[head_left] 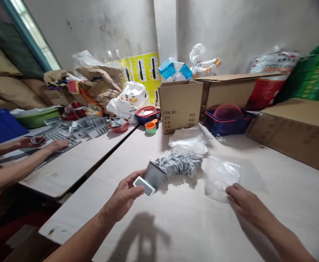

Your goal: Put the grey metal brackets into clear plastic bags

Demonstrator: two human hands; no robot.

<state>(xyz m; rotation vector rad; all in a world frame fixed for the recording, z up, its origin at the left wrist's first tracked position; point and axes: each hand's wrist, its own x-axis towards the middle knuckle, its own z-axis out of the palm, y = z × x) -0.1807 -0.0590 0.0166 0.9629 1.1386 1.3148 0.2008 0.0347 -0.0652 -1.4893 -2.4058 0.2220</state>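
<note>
My left hand (pixel 125 194) is closed on a small white-edged piece (pixel 144 186) with a grey face, the thumb lying on it. Behind that piece a dark grey flat card (pixel 155 175) sticks up from the same grip. My right hand (pixel 239 200) pinches the near edge of a clear plastic bag (pixel 222 176) that lies flat on the table. Between the hands, a little farther off, a long row of grey pieces wrapped in clear plastic (pixel 180 163) rests on the white table (pixel 186 222). Flat clear bags (pixel 189 140) are stacked behind the row.
A cardboard box (pixel 180 107) and a blue basket (pixel 229 122) stand at the back, another carton (pixel 295 131) at the right. An orange and green tape dispenser (pixel 150 126) sits left of the box. Across a gap, a co-worker's hands (pixel 58 145) work among grey cards.
</note>
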